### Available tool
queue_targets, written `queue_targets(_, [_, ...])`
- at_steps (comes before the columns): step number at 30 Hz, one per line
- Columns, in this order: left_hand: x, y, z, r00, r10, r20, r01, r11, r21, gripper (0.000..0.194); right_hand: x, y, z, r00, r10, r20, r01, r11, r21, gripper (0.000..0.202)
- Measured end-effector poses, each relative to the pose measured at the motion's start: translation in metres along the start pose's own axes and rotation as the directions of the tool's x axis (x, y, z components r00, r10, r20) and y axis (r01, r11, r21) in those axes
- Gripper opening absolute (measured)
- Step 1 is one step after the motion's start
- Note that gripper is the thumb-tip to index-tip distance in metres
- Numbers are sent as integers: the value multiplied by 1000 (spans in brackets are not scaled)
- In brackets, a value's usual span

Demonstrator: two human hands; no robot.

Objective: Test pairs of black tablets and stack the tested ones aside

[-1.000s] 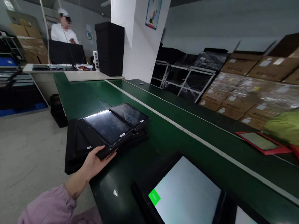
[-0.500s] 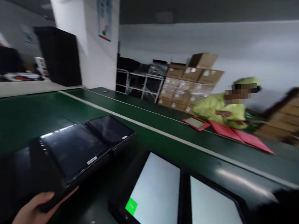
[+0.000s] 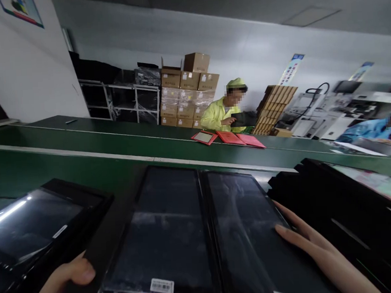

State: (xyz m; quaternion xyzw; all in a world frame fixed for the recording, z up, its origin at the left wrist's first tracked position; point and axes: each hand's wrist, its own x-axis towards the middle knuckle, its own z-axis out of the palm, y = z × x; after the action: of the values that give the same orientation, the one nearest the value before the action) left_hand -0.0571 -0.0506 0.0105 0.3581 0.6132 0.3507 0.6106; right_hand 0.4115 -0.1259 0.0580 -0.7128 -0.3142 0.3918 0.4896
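A black tray (image 3: 103, 240) with two dark-screened tablets side by side is in front of me, low in the view. The left tablet (image 3: 167, 228) has a white barcode label at its near edge; the right tablet (image 3: 243, 232) has a label partly cut off below. My left hand (image 3: 66, 278) grips the tray's left edge, thumb on top. At the other side my right hand (image 3: 310, 241) holds the right edge, its thumb on top by the screen. Fingers underneath are hidden.
Another dark tablet (image 3: 37, 218) lies at left. Stacked black trays (image 3: 321, 205) stand at right, a lit tablet (image 3: 373, 182) on top. Across the green conveyor bench (image 3: 115, 140), a co-worker in yellow (image 3: 216, 114) sits behind red folders (image 3: 230, 137). Cartons (image 3: 188, 83) are piled behind.
My view has swung right. The dark tablets are now before me, where lit ones showed earlier. My right hand has come into view, gripping the tray; my left hand still grips a black tray.
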Motion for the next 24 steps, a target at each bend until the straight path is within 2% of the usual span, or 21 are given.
queue_targets(2, [-5,15,9,999,13,53,-13,1000,-4,57,-3,20,-8,992,-10,-124,-2,995,-99,103])
queue_targets(4, [-6,39,21,984,175,-14,-170,968,185,67,1,41,-15,968,-143,-204,93,967,-236,101])
queue_targets(6, [-4,67,36,892,442,-91,-365,825,432,73,10,57,-18,919,-328,-220,222,890,-399,94])
queue_targets(7, [-3,81,46,842,534,-72,-434,752,496,71,16,63,-17,899,-390,-200,267,849,-456,91])
queue_targets(8, [-2,94,58,812,584,-21,-492,702,515,68,23,66,-15,890,-421,-176,293,823,-487,88])
queue_targets(9, [0,105,72,810,582,70,-534,683,498,66,29,68,-12,891,-427,-153,304,813,-496,86])
queue_targets(11, [7,122,108,816,498,292,-577,672,464,59,42,67,-4,903,-407,-138,301,828,-473,86])
queue_targets(12, [13,128,129,795,446,411,-605,622,497,53,48,65,-1,906,-397,-149,292,840,-458,87])
queue_targets(14, [29,134,172,720,358,594,-693,400,600,50,57,61,4,910,-373,-179,269,861,-432,89])
queue_targets(15, [40,134,193,700,318,639,-713,275,644,52,60,59,5,914,-359,-187,257,871,-419,89])
queue_targets(17, [60,131,229,680,294,671,-730,194,655,55,63,57,5,921,-340,-189,244,884,-400,86])
queue_targets(19, [77,126,256,663,289,690,-742,137,656,54,64,56,3,926,-328,-186,237,891,-388,83])
queue_targets(21, [89,120,273,649,288,704,-749,81,657,48,62,56,2,932,-315,-181,229,896,-379,82])
queue_targets(24, [96,116,283,649,281,707,-741,24,671,40,60,55,1,935,-315,-163,237,898,-371,79])
